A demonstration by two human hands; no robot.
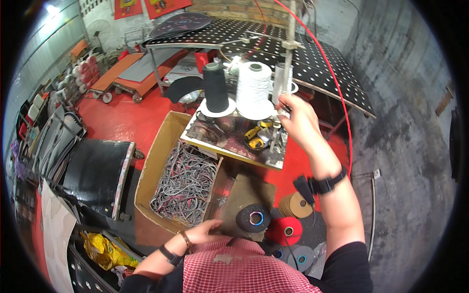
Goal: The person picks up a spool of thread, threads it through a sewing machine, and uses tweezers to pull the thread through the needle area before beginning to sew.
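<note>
My right hand [299, 120] is raised at the table's right end, beside a clear tube-like spool [280, 80] and an upright metal pole [288, 58]. Its fingers are curled in; whatever they pinch is too small to make out. A large white thread cone [253, 90] and a black thread cone [215, 90] stand on white discs on the small table [222, 145]. Low in front of my checked apron [229, 266], my left hand [204, 231] has its fingers stretched out and holds nothing. The box's near edge is close to it.
A cardboard box [150, 163] of tangled grey cord [183, 185] stands left of the table. Yellow-handled tools [256, 138] lie on the tabletop. Black [248, 225], red [278, 231] and tan spools [289, 205] sit below. A red hose [337, 80] hangs at right.
</note>
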